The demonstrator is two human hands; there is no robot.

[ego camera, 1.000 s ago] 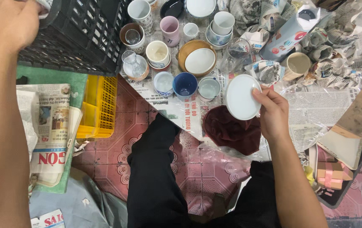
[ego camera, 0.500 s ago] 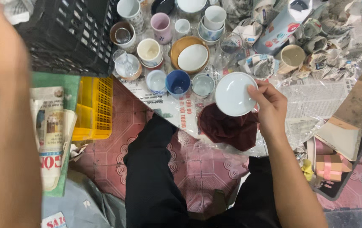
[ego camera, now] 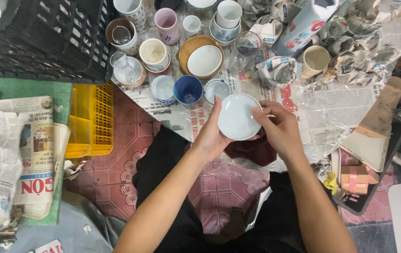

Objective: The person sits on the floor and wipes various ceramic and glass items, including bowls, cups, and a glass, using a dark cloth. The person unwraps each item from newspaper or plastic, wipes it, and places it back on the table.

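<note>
Your left hand (ego camera: 212, 136) and right hand (ego camera: 280, 129) clasp a white bowl (ego camera: 238, 117) from both sides. Cups crowd the newspaper just beyond, a blue cup (ego camera: 187, 90) nearest; a yellow crate (ego camera: 90, 119) sits left.

dark red cloth (ego camera: 252, 149) mostly behind the white bowl (ego camera: 238, 117) and hands, cups cut off at top edge

A packing spot on a home's tiled floor (ego camera: 116, 122): cups (ego camera: 153, 51), newspaper wrappings (ego camera: 280, 70), black crate (ego camera: 41, 37).
</note>
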